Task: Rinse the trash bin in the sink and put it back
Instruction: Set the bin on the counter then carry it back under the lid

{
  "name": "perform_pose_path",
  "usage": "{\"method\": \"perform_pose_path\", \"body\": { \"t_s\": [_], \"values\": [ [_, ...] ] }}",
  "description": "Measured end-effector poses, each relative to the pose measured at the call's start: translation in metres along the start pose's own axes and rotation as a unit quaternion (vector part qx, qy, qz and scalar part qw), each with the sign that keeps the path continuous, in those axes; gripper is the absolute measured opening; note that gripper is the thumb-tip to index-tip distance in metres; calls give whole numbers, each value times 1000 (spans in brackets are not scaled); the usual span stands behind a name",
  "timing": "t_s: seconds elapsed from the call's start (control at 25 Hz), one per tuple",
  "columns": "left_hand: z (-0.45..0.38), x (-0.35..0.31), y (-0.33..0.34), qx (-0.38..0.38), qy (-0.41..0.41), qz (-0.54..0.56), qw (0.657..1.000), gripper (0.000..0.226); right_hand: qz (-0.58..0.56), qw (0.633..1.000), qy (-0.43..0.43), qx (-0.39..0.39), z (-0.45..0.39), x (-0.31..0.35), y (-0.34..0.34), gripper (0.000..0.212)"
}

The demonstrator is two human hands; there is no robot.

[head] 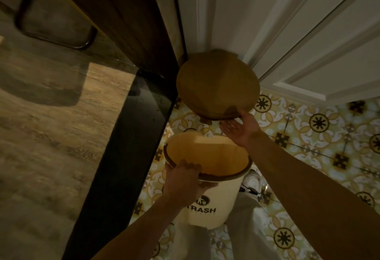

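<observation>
While left hand (185, 179) grips bin (213, 198), right hand (240, 128) seemingly touches lid (216, 85).

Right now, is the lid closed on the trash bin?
No, the lid is raised clear of the trash bin, whose open mouth shows, with the right hand at the lid's edge.
</observation>
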State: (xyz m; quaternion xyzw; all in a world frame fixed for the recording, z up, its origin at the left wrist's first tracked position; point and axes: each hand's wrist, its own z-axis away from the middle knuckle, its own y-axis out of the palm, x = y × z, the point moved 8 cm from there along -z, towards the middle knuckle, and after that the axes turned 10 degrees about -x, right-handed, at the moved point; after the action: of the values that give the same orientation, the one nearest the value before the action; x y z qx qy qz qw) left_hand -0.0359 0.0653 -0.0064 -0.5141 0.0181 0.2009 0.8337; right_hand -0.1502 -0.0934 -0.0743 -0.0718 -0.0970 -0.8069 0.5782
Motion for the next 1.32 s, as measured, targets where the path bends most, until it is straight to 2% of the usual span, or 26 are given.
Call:
{"method": "perform_pose_path", "body": {
  "t_s": [0.12,0.2,0.28,0.36,0.48,0.6,0.8,0.96,1.12,1.24,1.32],
  "values": [
    [10,-5,-18,-37,28,13,999,71,-43,999,-21,8,27,36,13,32],
    [16,-3,-34,-82,56,17,995,57,-83,995,-39,34,47,70,30,31],
    [21,-2,-56,-178,98,25,979,36,-98,992,-67,51,65,104,46,27],
    [21,-6,-76,-259,147,34,954,24,-104,989,-90,57,74,132,56,33],
    [0,-20,-94,-317,191,-6,929,11,-117,986,-104,66,77,158,63,33],
    [-43,-26,-97,-331,189,-23,924,10,-118,986,-97,66,84,167,65,11],
    [-111,-32,-78,-364,209,-39,907,14,-156,982,-78,77,80,182,68,11],
    [-147,-28,-47,-353,189,-42,915,3,-157,982,-74,71,73,191,71,20],
    [-168,-15,-28,-333,184,-44,924,9,-136,986,-74,60,74,191,75,15],
    [-174,-12,-21,-324,183,-46,927,26,-132,986,-79,60,75,192,76,15],
    [-176,-9,-16,-308,184,-54,932,19,-141,985,-77,61,73,190,77,16]
  ]
}}
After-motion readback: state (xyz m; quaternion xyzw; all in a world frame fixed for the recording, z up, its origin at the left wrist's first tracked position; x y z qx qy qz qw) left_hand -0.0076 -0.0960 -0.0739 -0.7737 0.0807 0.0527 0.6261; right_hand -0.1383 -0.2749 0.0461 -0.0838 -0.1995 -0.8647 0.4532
